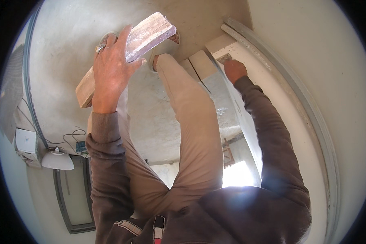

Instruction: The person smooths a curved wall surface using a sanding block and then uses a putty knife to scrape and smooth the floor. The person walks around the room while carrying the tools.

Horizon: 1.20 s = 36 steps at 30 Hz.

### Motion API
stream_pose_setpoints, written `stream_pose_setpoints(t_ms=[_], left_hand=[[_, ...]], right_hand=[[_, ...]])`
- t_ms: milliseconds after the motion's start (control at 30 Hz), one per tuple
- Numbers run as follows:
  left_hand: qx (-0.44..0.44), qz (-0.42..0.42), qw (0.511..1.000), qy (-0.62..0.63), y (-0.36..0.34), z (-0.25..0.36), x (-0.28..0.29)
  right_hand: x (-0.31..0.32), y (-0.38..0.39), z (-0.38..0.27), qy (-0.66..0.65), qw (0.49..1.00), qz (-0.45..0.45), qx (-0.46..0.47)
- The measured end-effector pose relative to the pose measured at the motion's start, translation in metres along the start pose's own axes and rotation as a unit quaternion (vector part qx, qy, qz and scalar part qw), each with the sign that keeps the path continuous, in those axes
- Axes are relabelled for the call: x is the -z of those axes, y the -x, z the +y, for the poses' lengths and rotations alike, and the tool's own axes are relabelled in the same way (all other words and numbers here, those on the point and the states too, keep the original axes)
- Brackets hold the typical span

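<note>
We clamp L hand (112, 75) mid-length on long, pale-brown wooden block (149, 34), prob. for balance; R hand (235, 70) curled, contents unclear.

I seem to be indoors, at some building work: a rough, stained block (150, 34) is in my left hand (113, 73), bare grey floor (65, 49) spreads beneath it, and a plain pale wall (321, 44) rises to the right of my right hand (236, 71).
</note>
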State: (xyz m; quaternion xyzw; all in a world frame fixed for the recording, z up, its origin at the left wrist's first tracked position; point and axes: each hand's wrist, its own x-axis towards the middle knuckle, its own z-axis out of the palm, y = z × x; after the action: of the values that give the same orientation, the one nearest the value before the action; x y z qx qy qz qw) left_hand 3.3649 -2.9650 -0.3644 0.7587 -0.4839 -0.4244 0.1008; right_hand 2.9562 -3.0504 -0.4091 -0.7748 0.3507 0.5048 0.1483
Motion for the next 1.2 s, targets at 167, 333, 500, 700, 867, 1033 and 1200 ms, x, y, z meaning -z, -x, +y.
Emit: stream_pose_setpoints(t_ms=[167,333,500,700,867,1033,1200], left_hand=[[0.001,-0.009,1.0,0.004,-0.003,0.004,0.006],[0.006,-0.035,0.999,0.006,-0.005,0.01,0.008],[0.015,-0.028,0.999,0.004,0.004,0.011,0.014],[0.004,-0.027,0.999,0.018,-0.004,0.013,0.014],[-0.006,-0.019,0.999,0.03,0.001,0.009,0.013],[-0.003,-0.018,0.999,0.027,0.003,0.009,0.014],[-0.002,-0.043,0.998,0.035,-0.003,0.014,0.016]], right_hand=[[-0.009,-0.004,0.0,0.002,1.0,-0.009,-0.009],[-0.035,-0.035,0.003,0.008,0.999,0.024,-0.029],[-0.015,-0.006,0.004,0.012,1.0,0.002,-0.017],[-0.031,-0.025,0.011,0.002,0.999,0.029,-0.032],[-0.02,0.015,0.024,-0.011,0.996,0.084,-0.02],[0.008,0.031,0.035,0.028,0.999,0.028,-0.022],[-0.012,-0.008,0.04,0.017,0.995,0.048,-0.085]])
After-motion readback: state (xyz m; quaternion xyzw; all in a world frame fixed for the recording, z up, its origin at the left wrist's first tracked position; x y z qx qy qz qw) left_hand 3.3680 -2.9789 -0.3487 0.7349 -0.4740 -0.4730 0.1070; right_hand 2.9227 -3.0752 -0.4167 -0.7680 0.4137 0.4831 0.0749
